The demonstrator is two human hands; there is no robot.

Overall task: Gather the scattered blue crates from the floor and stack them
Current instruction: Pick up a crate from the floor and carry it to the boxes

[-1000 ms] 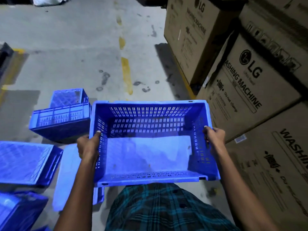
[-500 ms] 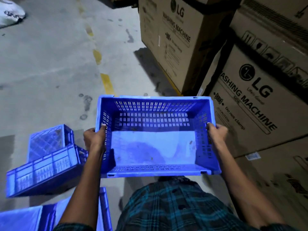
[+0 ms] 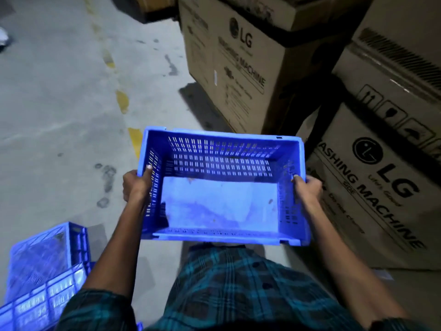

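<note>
Blue crate (image 3: pixel 220 206) clamped at side walls by left hand (image 3: pixel 136 186) and right hand (image 3: pixel 307 188); fingers outside hidden. Second crate (image 3: pixel 45 271) cut off.

A crate (image 3: pixel 222 187) sits in mid-air in front of the person's torso, open side up, its long sides running left to right. The left hand (image 3: pixel 137 186) holds its left wall and the right hand (image 3: pixel 307 189) its right wall, a thumb over each rim. To the right stands a washing machine carton (image 3: pixel 381 187), with another carton (image 3: pixel 405 56) stacked on it. Behind the crate, further off, a second washing machine carton (image 3: pixel 229 68) stands on the floor (image 3: pixel 52 115). A painted dashed line (image 3: pixel 123 101) runs away across the floor, left of that carton. At the lower left two more crates (image 3: pixel 43 278) lie on the floor, beside the left arm.
</note>
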